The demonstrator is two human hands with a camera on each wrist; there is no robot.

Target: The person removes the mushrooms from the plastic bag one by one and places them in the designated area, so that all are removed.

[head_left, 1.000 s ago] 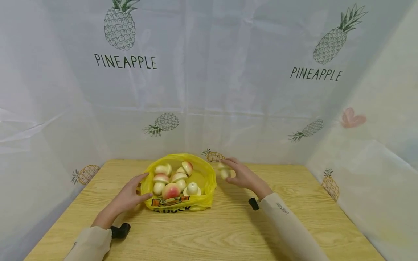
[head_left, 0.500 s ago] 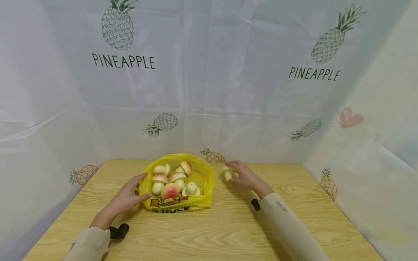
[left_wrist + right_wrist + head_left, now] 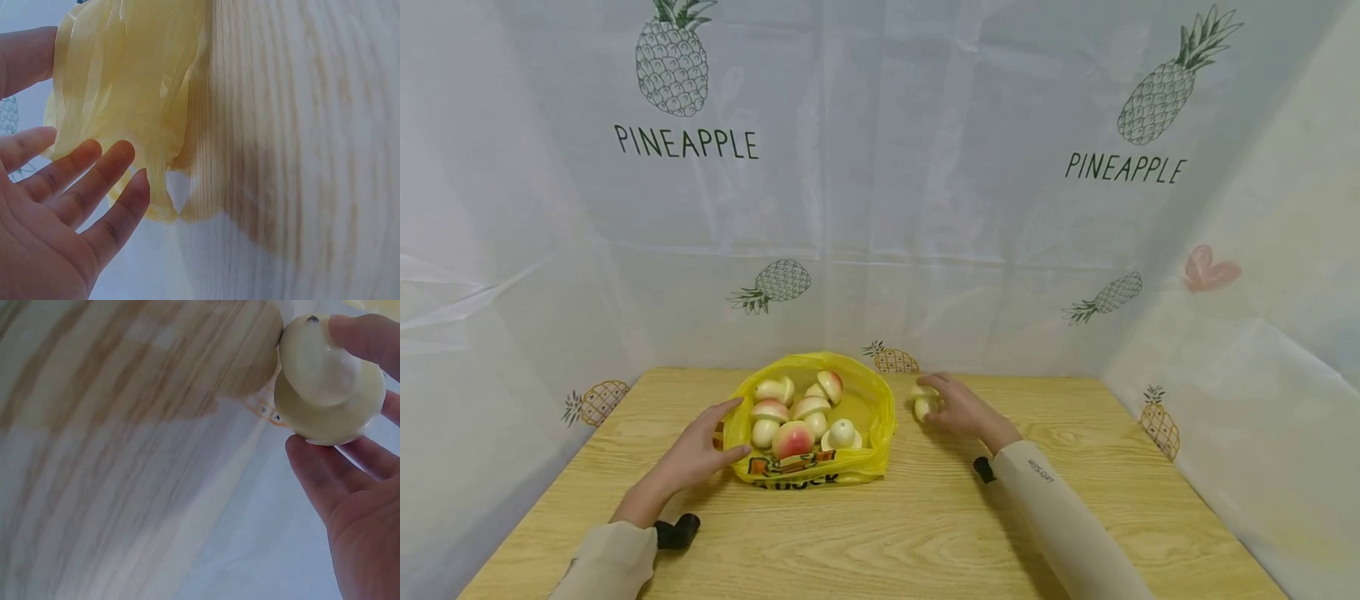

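A yellow plastic bag (image 3: 880,417) sits with its mouth facing me, and in it lie several cream toy mushrooms (image 3: 812,408), some with red-tinted caps. At the bag's left side is my left hand (image 3: 696,450), thumb and fingers spread around the edge. In the left wrist view the fingertips (image 3: 119,150) are right at the yellow plastic, loosely extended. Right of the bag, my right hand (image 3: 958,407) pinches another toy mushroom (image 3: 322,369) between thumb and fingers. Its rounded stem and pale cap underside show in the right wrist view, low over the table.
The light wood table (image 3: 850,542) reaches back to a white curtain (image 3: 925,208) with pineapple prints, which also closes in both sides. Black wrist devices (image 3: 677,532) sit by both forearms.
My right hand has shifted slightly right and down, away from the bag, with the toy mushroom in its fingers. The left hand and the bag stay where they were.
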